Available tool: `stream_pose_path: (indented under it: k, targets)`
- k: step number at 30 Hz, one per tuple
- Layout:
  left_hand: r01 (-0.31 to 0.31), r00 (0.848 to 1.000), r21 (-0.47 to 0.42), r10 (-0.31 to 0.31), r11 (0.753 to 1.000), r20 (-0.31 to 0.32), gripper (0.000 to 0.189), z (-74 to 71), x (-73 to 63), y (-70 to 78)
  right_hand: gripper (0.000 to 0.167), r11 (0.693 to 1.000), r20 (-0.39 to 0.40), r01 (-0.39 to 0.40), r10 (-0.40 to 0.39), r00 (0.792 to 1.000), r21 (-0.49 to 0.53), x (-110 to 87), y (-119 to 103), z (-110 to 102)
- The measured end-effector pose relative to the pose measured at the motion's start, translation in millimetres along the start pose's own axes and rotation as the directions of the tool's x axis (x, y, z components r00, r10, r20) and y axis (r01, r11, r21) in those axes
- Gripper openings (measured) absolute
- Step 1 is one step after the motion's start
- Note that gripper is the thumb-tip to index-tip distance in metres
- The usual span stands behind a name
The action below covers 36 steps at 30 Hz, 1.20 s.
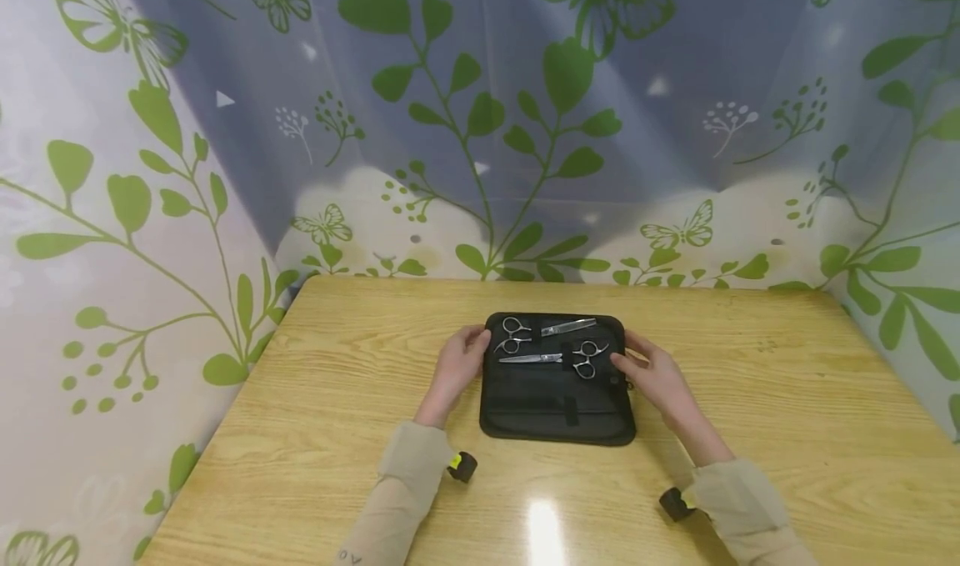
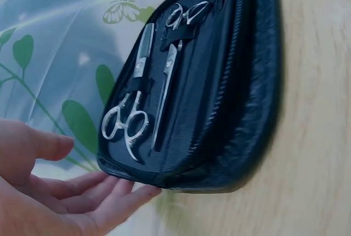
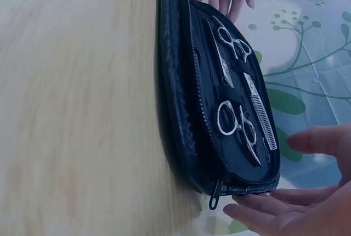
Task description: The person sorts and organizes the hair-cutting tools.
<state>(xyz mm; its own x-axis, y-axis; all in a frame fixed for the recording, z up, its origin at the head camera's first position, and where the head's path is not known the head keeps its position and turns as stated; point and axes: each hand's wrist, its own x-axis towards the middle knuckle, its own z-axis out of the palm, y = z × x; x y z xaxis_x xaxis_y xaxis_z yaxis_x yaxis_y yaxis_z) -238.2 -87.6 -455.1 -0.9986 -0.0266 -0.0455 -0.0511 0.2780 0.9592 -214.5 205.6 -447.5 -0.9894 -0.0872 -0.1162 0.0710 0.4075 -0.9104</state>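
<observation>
A black zip case (image 1: 525,391) lies on the table with its inner face up. Elastic loops hold two silver tools in it: toothed thinning scissors (image 1: 567,328) at the far side and straight-bladed scissors (image 1: 531,358) nearer the middle, pointing the opposite way. My left hand (image 1: 459,366) is at the case's left edge; in the left wrist view its fingers (image 2: 93,192) touch the rim from below, thumb apart. At the right edge is my right hand (image 1: 663,383), its extended fingers (image 3: 263,206) under the rim and its thumb raised, near the zipper pull (image 3: 215,195).
The wooden table (image 1: 360,358) extends around the case on all sides. Behind it and at both sides hangs a cloth (image 1: 480,132) printed with leaves and butterflies. A black wrist device (image 1: 463,467) sits at the left cuff, another (image 1: 677,504) at the right.
</observation>
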Motion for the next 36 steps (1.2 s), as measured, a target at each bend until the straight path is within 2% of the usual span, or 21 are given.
stream_pose_path:
  k: [4, 9, 12, 21, 30, 36]
  targets:
    - [-0.043, 0.999, -0.038, 0.042, 0.998, -0.018, 0.039, 1.2, 1.7, -2.5, 0.077, 1.000, -0.010, 0.008, -0.008, 1.000, -0.011, 0.8, -0.1, -0.3]
    - [-0.052, 0.997, -0.089, 0.048, 0.995, -0.052, 0.035, 2.1, 1.9, -3.3, 0.079, 0.999, -0.006, 0.041, -0.041, 0.999, -0.011, 1.5, 0.7, -1.3]
    - [-0.064, 0.997, -0.104, 0.059, 0.993, -0.050, 0.035, 2.3, 1.9, -3.4, 0.078, 0.998, -0.007, 0.064, -0.064, 0.998, -0.008, 0.7, 0.8, -1.1]
    - [-0.120, 0.993, -0.028, 0.120, 0.992, -0.009, 0.039, 1.5, 1.3, -2.6, 0.068, 0.993, -0.054, 0.116, -0.116, 0.992, -0.010, -1.8, 3.2, -1.8]
    - [-0.113, 0.993, -0.067, 0.111, 0.991, -0.037, 0.030, 1.1, 0.7, -1.2, 0.054, 0.986, -0.078, 0.158, -0.162, 0.984, -0.048, -6.8, 3.5, -7.5]
    - [-0.110, 0.994, -0.055, 0.108, 0.992, -0.023, 0.028, -1.5, -0.8, 1.6, 0.045, 0.982, -0.119, 0.174, -0.183, 0.976, -0.079, -9.8, 4.7, -8.0]
